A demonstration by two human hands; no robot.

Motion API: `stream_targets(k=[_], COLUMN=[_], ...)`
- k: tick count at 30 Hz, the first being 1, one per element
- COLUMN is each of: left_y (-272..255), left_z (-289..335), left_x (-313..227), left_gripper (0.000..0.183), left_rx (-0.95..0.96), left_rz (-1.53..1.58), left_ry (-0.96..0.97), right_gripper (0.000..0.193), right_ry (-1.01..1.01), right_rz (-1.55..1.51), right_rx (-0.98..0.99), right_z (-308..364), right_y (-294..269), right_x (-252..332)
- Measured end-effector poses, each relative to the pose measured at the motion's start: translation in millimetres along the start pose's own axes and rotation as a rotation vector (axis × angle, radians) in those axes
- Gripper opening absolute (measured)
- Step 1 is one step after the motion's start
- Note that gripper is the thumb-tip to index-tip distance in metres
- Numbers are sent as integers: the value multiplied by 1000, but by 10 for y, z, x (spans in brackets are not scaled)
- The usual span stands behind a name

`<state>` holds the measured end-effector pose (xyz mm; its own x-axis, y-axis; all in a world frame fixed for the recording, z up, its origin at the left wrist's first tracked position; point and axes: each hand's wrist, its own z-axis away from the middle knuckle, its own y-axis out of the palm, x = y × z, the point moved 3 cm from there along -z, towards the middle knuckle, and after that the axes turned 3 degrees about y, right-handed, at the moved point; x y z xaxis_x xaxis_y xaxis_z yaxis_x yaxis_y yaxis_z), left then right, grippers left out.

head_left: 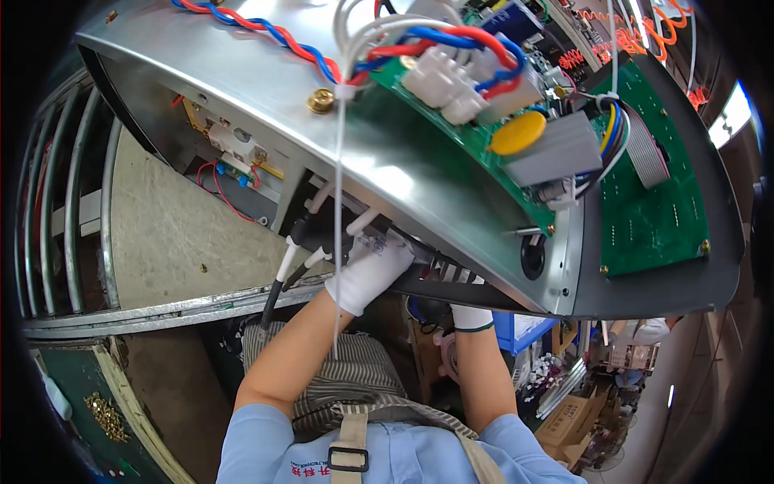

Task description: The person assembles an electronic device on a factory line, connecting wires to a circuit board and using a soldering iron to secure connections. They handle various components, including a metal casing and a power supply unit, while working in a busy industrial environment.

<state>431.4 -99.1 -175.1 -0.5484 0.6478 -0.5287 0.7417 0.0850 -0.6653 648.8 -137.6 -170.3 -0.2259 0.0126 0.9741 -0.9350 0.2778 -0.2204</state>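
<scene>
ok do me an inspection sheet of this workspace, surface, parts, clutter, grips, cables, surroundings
Surface: beige-grey board, scuffed, one small brass-coloured bit on it.
Job's things: open silver metal housing, slanting across the view; green circuit board on a dark panel to the right.
Clutter: loose brass-coloured hardware heaped at lower left.
Grips: left grip white-gloved, below the housing, fingertips hidden; right grip gloved, mostly hidden.
Cables: red-and-blue twisted wires above; black-and-white sleeved cables near the left grip.
Surroundings: blue bin, cardboard box, orange coiled hoses.
</scene>
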Motion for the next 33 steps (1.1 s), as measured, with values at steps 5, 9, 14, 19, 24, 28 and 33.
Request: stream_targets(k=[5, 9, 14, 19, 24, 28, 33], left_y=[-173, -204, -379, -486, 67, 292, 372], left_z=[-143, -138, -190, -200, -37, -56, -23], left_x=[-72, -91, -238, -187, -46, 10, -65], left_gripper=[27, 31, 27, 24, 27, 26, 23], left_rx=[-43, -26, 77, -125, -81, 140, 34], left_rz=[20, 105, 22, 233, 14, 247, -183], left_ry=[-38, -84, -208, -142, -38, -155, 2], right_gripper=[25, 24, 23, 23, 22, 21, 20], right_ry=[-14, -15, 2, 34, 97, 144, 176], right_rz=[-35, -55, -103, -187, -316, -408, -529], right_rx=[4, 9, 28, 32, 22, 11, 3], right_z=[-46, -37, -52, -23, 4, 45, 48], right_y=[28, 45, 66, 58, 84, 104, 178], right_x=[-81, -162, -207, -152, -73, -48, 13])
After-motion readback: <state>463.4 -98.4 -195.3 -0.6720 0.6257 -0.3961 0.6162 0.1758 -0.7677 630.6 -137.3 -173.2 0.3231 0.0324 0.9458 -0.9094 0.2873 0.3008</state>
